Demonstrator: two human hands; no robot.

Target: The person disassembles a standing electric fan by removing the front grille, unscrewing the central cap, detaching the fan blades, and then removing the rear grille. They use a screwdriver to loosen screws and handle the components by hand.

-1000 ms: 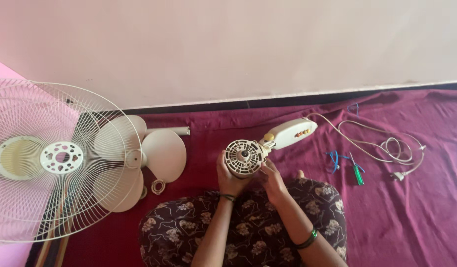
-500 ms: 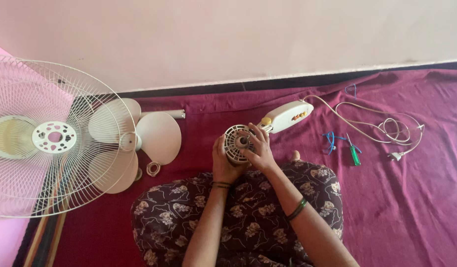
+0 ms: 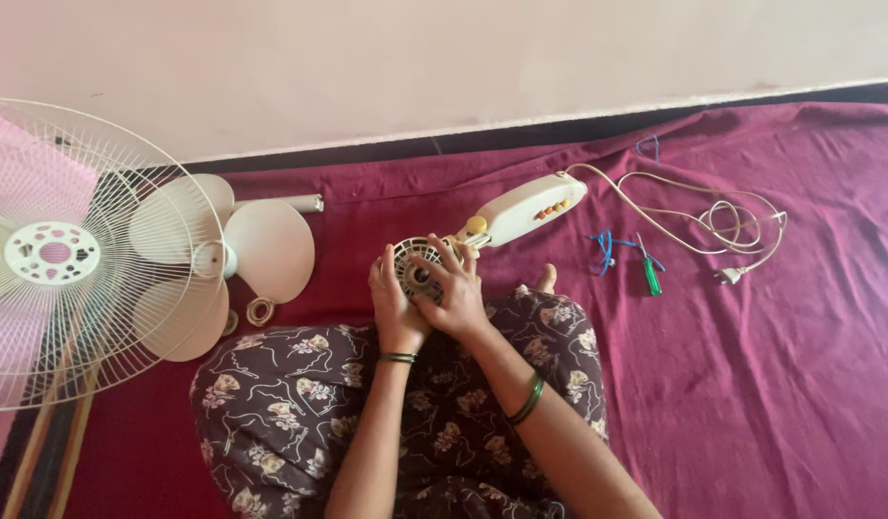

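Observation:
A round cream fan motor housing (image 3: 412,269) with a vented face rests above my lap. My left hand (image 3: 391,308) cups its left side. My right hand (image 3: 453,293) lies over its front, fingers spread across the vents. A cream control box (image 3: 527,209) with a yellow knob and coloured buttons sticks out from the motor to the upper right. Its cream power cord (image 3: 713,221) trails right in loose loops and ends in a plug.
A white wire fan guard (image 3: 69,259) stands at the left, with the cream fan blade (image 3: 223,259) behind it. A small ring (image 3: 260,310) lies by the blade. A green-handled screwdriver (image 3: 650,273) and blue wire (image 3: 607,248) lie on the maroon cloth (image 3: 751,384).
My right hand has come up from beside the motor and now covers its front face. The view has shifted, so everything sits further left and higher.

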